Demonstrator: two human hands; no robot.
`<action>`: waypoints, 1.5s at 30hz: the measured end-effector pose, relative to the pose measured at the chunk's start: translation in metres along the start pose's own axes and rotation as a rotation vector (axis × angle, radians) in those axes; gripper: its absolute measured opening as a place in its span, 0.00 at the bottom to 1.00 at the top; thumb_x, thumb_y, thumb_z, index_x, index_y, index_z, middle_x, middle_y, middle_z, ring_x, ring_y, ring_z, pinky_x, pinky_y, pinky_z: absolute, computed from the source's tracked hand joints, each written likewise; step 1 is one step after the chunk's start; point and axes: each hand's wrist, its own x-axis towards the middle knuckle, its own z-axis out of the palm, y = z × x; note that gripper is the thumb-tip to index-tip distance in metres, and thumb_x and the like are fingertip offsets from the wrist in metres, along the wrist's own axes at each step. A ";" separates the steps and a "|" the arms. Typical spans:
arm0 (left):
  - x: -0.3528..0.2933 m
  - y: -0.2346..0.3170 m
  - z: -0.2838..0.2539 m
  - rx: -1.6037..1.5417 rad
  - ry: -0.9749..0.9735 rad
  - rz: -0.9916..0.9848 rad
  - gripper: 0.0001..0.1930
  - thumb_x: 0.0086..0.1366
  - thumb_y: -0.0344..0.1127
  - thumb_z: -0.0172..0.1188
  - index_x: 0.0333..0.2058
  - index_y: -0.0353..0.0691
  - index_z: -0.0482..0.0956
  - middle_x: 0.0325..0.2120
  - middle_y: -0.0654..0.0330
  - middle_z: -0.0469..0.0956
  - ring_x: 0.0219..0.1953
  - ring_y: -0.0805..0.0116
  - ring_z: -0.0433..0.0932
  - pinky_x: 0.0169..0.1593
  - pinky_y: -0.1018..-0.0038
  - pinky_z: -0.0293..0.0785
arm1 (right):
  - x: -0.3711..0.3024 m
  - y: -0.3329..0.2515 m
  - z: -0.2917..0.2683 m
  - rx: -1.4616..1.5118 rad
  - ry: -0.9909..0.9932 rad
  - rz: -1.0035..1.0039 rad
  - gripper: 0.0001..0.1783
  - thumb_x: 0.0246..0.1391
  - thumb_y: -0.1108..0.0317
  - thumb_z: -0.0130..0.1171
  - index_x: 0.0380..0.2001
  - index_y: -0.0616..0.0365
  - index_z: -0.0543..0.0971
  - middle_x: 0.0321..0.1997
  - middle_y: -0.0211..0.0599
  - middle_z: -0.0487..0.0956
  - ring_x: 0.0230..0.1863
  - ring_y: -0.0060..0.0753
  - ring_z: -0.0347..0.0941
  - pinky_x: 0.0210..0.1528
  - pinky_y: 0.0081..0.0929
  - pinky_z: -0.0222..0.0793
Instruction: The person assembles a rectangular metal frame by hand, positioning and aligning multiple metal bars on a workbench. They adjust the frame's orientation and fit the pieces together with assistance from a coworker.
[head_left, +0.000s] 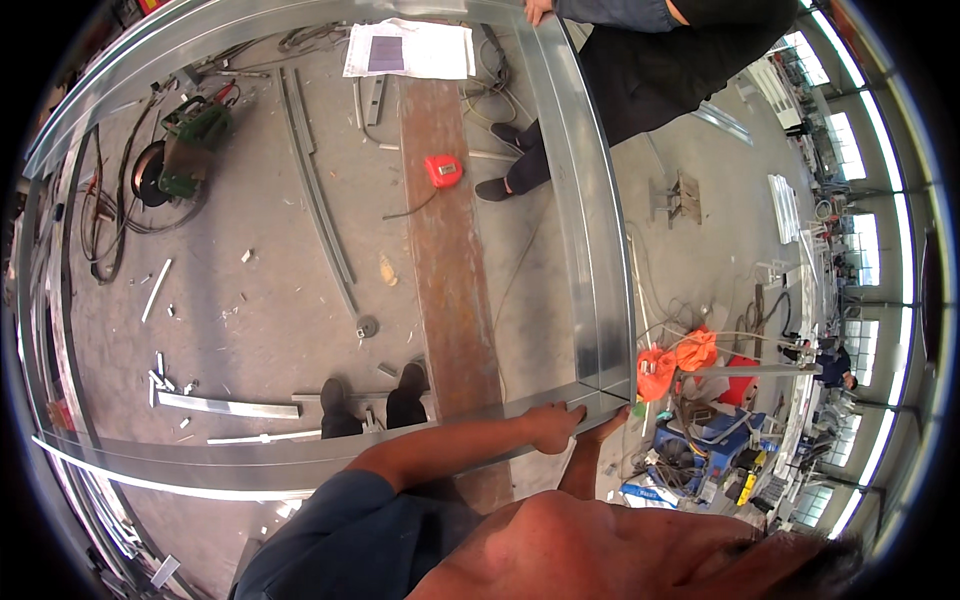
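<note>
A large rectangular frame of shiny sheet-metal profile (pixel 590 200) spreads out in front of me. At its near right corner, my left hand (pixel 553 428) is closed over the near bar's edge, fingers curled. Beside it, just right, my right hand (pixel 603 424) grips the same corner from below; part of that hand is hidden by the metal. Across from me, a co-worker's hand (pixel 538 10) holds the frame's far right corner. Through the opening, a red tape measure (pixel 442 171) shows on a rusty steel strip (pixel 450 260).
A white sheet with a dark patch (pixel 420 52) lies at the far bar. On the floor are a green machine with a wire spool (pixel 185 150), long metal strips (pixel 310 190) and scattered offcuts (pixel 230 405). Right stand an orange bag (pixel 655 372) and blue equipment (pixel 712 447).
</note>
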 end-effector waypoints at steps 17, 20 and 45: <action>0.026 -0.034 0.022 -0.022 0.133 0.122 0.41 0.46 0.23 0.51 0.63 0.29 0.53 0.56 0.33 0.63 0.59 0.38 0.64 0.63 0.59 0.61 | 0.081 0.091 -0.074 -0.224 -0.112 -0.207 0.33 0.62 0.44 0.43 0.59 0.60 0.64 0.55 0.42 0.69 0.55 0.40 0.65 0.59 0.37 0.60; 0.010 -0.007 -0.003 -0.037 0.116 0.042 0.44 0.45 0.23 0.50 0.65 0.28 0.49 0.61 0.33 0.58 0.65 0.41 0.57 0.66 0.61 0.56 | 0.044 0.070 -0.039 0.020 0.003 -0.093 0.33 0.61 0.46 0.48 0.56 0.63 0.65 0.50 0.37 0.69 0.51 0.32 0.64 0.57 0.32 0.59; 0.035 0.030 -0.008 -0.025 -0.148 -0.278 0.47 0.44 0.26 0.50 0.66 0.24 0.43 0.63 0.33 0.53 0.66 0.41 0.55 0.67 0.64 0.54 | 0.030 0.013 -0.002 0.031 -0.092 -0.376 0.55 0.44 0.26 0.55 0.58 0.68 0.64 0.54 0.48 0.72 0.55 0.37 0.69 0.58 0.35 0.63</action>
